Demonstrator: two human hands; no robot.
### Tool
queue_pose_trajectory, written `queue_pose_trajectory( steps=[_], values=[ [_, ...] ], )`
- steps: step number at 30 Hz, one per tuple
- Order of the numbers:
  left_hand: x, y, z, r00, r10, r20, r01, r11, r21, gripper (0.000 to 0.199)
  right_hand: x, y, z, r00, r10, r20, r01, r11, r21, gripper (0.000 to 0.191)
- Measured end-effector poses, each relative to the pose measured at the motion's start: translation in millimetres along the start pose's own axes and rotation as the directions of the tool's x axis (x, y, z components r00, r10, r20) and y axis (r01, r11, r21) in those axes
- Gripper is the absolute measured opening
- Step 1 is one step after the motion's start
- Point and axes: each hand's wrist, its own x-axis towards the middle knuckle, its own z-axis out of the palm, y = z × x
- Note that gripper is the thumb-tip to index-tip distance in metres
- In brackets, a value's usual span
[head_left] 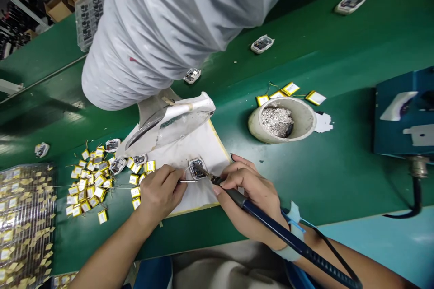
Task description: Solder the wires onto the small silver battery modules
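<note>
1. Left hand (pixel 158 194): fingers pinched on a thin metal tool (pixel 188 181), likely tweezers, tip end by the board unit.
2. Right hand (pixel 262 193): wrapped pen-style round a soldering iron (pixel 271 226), tip over the board unit; contact can't be told.
3. Board unit (pixel 196 168): between both hands, just beyond the left fingertips. Should be light, stiff shell, fragile components, maybe hot near the tip. Hold by the pale rim, off components.
4. Surface: pale sheet (pixel 214 151) under the unit, on a green bench (pixel 339 180); sheet looks flat, could slide.
5. Room: batteries (pixel 91 180) left of left hand; cup of metallic bits (pixel 305 119) beyond right hand; fume hood (pixel 185 128) and grey duct (pixel 169 22) ahead of both, limiting lift.
</note>
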Motion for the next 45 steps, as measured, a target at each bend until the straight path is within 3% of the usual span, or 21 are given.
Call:
queue_pose_trajectory(
  steps=[12, 18, 20, 23, 28, 32, 35, 37, 41, 43, 45],
  values=[
    [-0.2, 3.0, -5.7, 0.999, 0.045, 0.001, -0.045, 0.999, 0.025, 0.013, 0.2, 0.2, 0.1, 0.999, -0.022, 0.029, 0.023, 1.0, -0.013, 0.025],
    [-17.0, 23.9, -30.0, 0.973, 0.135, 0.185, -0.116, 0.987, -0.11, 0.009, 1.3, 1.7, -2.9, 0.999, -0.051, 0.003, 0.051, 0.999, -0.013, 0.024],
    [-23.5, 18.6, -43.4, 0.97, 0.101, 0.221, -0.072, 0.988, -0.136, 0.017, 2.1, 2.1, -5.0, 0.997, -0.065, -0.028, 0.066, 0.998, 0.004, 0.023],
    [-26.5, -6.3, -62.6, 0.965, -0.047, 0.256, 0.052, 0.999, -0.013, 0.037, 2.2, 2.9, -7.0, 0.994, -0.084, -0.065, 0.087, 0.996, 0.035, 0.023],
    [-13.1, -51.9, -69.3, 0.878, -0.217, 0.426, 0.122, 0.964, 0.238, 0.052, 0.7, 4.9, -5.2, 0.992, -0.091, -0.087, 0.096, 0.994, 0.06, 0.025],
    [1.4, -62.4, -69.6, 0.855, -0.232, 0.463, 0.108, 0.954, 0.279, 0.04, 2.3, 7.1, -2.2, 0.985, -0.109, -0.134, 0.118, 0.991, 0.061, 0.025],
    [10.0, -54.8, -79.5, 0.849, -0.224, 0.478, 0.095, 0.956, 0.279, 0.017, 3.4, 7.4, -0.1, 0.98, -0.095, -0.174, 0.109, 0.991, 0.077, 0.023],
    [14.9, -44.0, -84.8, 0.871, -0.231, 0.434, 0.149, 0.965, 0.215, 0.012, 3.7, 6.8, 0.8, 0.978, -0.097, -0.185, 0.114, 0.99, 0.084, 0.023],
    [19.6, -20.1, -69.3, 0.92, -0.296, 0.258, 0.335, 0.934, -0.122, 0.017, 3.7, 5.7, 0.5, 0.976, -0.097, -0.194, 0.115, 0.99, 0.086, 0.023],
    [17.5, -12.7, -49.3, 0.897, -0.387, 0.212, 0.433, 0.864, -0.256, 0.014, 3.8, 5.6, -0.2, 0.977, -0.086, -0.197, 0.105, 0.991, 0.085, 0.023],
    [12.8, -9.8, -29.2, 0.845, -0.491, 0.209, 0.534, 0.783, -0.318, 0.017, 4.0, 5.9, -0.8, 0.976, -0.088, -0.198, 0.106, 0.991, 0.084, 0.023]
  ],
)
